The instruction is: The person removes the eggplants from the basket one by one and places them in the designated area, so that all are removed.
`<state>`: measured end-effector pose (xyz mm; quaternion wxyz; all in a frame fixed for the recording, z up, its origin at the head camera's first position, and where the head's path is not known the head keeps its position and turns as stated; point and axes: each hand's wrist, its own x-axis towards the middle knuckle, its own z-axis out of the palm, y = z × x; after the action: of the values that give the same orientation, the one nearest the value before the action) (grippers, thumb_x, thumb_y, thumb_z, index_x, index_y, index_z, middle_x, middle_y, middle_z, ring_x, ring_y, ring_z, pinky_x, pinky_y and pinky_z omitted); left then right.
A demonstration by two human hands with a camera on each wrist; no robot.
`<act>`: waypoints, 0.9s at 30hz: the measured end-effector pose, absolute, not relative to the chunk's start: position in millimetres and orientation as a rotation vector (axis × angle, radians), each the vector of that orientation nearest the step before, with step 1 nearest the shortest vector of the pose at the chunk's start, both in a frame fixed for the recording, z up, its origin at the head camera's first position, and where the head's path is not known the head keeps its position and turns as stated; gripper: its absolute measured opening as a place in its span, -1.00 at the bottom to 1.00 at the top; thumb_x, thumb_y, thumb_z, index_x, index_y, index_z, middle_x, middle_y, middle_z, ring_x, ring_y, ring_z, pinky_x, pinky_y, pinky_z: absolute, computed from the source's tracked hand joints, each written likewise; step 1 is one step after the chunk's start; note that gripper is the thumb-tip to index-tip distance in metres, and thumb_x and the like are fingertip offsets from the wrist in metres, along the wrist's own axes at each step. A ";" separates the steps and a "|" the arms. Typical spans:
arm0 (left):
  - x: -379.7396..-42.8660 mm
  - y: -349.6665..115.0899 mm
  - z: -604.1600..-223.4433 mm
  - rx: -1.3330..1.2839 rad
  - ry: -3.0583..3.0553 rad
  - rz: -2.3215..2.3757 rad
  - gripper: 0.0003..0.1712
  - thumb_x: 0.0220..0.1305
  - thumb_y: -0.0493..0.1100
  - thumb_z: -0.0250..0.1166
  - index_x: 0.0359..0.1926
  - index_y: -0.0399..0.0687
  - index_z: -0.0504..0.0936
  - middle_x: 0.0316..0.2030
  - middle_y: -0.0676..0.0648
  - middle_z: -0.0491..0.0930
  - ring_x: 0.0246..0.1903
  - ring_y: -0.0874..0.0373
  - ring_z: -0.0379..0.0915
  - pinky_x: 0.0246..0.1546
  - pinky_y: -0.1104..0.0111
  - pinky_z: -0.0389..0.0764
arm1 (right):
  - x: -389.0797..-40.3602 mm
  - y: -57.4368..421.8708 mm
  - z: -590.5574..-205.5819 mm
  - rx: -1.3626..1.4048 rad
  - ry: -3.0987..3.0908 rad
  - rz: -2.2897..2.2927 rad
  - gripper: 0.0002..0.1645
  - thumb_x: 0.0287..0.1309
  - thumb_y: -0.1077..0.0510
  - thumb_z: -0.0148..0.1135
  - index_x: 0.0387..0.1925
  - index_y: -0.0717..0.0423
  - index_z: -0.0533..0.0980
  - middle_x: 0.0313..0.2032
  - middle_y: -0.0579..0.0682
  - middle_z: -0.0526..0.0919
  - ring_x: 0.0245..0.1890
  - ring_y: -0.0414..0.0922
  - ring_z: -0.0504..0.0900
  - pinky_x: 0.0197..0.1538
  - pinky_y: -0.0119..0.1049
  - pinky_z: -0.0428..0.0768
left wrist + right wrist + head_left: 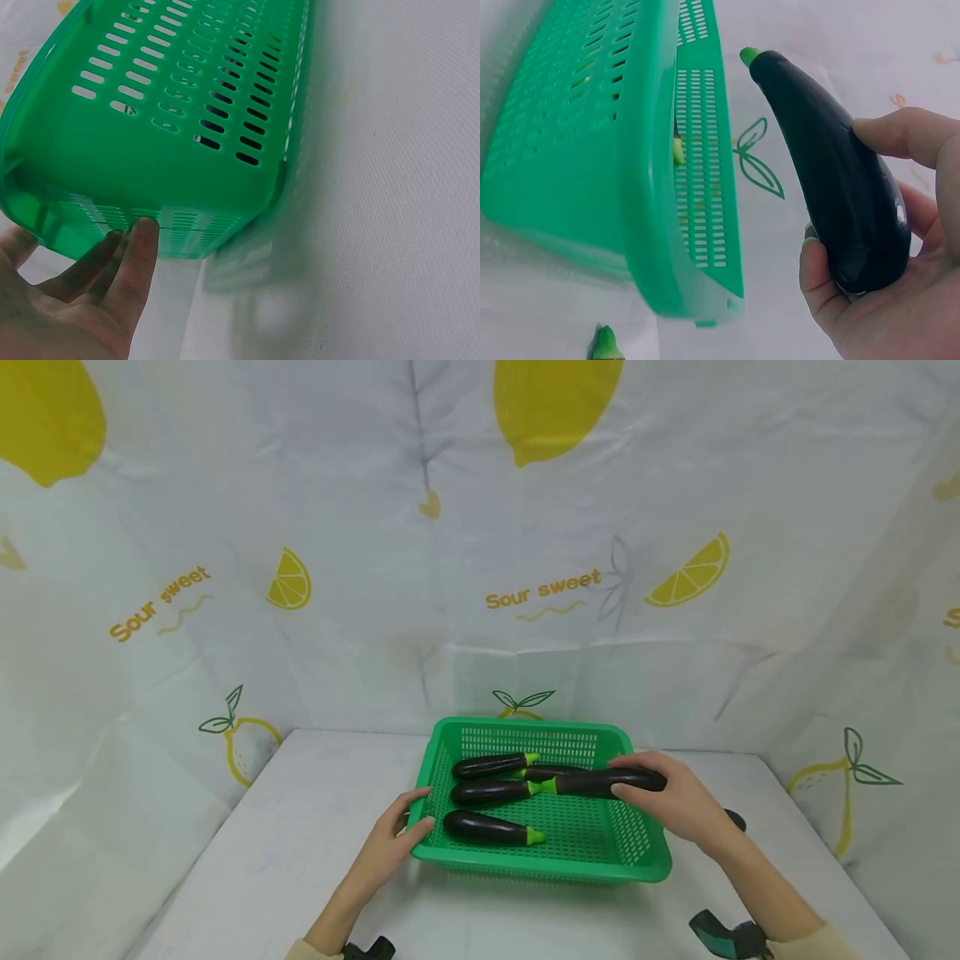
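A green plastic basket [555,870] with slotted walls stands on the white table. Several dark eggplants with green stems lie inside, among them a front eggplant [486,828] and a back one [489,766]. My right hand [678,797] grips another eggplant [840,172] around its thick end, thumb on one side and fingers on the other. That eggplant is held above the basket's right part, its stem pointing left. My left hand [386,843] holds the basket's left rim, with fingers [135,277] against the outer wall in the left wrist view.
Partly hidden behind my right wrist, one more eggplant [736,819] lies on the table, right of the basket. A white lemon-print sheet [360,635] hangs behind and along both sides of the table [300,827].
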<state>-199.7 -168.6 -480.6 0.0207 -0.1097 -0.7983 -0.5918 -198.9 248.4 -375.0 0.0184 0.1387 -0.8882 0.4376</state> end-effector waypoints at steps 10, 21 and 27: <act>-198.7 -168.7 -479.4 -0.332 -2.464 -1.853 -0.43 0.45 -0.07 0.30 0.41 0.07 0.43 0.38 -0.20 0.38 0.35 -0.22 0.34 0.22 -0.14 0.45 | -190.9 271.2 -372.0 0.324 -2.746 1.288 -0.45 0.35 -0.06 0.34 0.26 0.10 0.54 0.23 0.23 0.52 -0.03 0.04 0.57 -0.18 -0.28 0.63; -199.0 -168.2 -478.5 -0.339 -2.464 -1.839 -0.43 0.44 -0.04 0.30 0.41 0.08 0.44 0.38 -0.20 0.38 0.34 -0.22 0.35 0.23 -0.15 0.43 | -181.2 300.3 -368.9 0.271 -2.742 1.210 -0.43 0.37 -0.07 0.31 0.29 0.09 0.51 0.22 0.17 0.51 -0.06 -0.29 0.51 -0.15 -0.39 0.58; -199.3 -168.7 -480.1 -0.341 -2.462 -1.833 -0.42 0.43 -0.03 0.31 0.41 0.08 0.44 0.37 -0.20 0.39 0.34 -0.21 0.35 0.24 -0.14 0.44 | -179.2 315.2 -371.5 0.226 -2.764 1.202 -0.40 0.38 -0.09 0.29 0.32 0.12 0.48 0.25 0.18 0.47 -0.07 -0.37 0.46 -0.17 -0.40 0.57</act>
<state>-199.3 -168.7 -480.1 0.0264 -0.1103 -0.7969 -0.5933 -179.2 315.2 -371.5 0.0593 0.0747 -0.9129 0.3969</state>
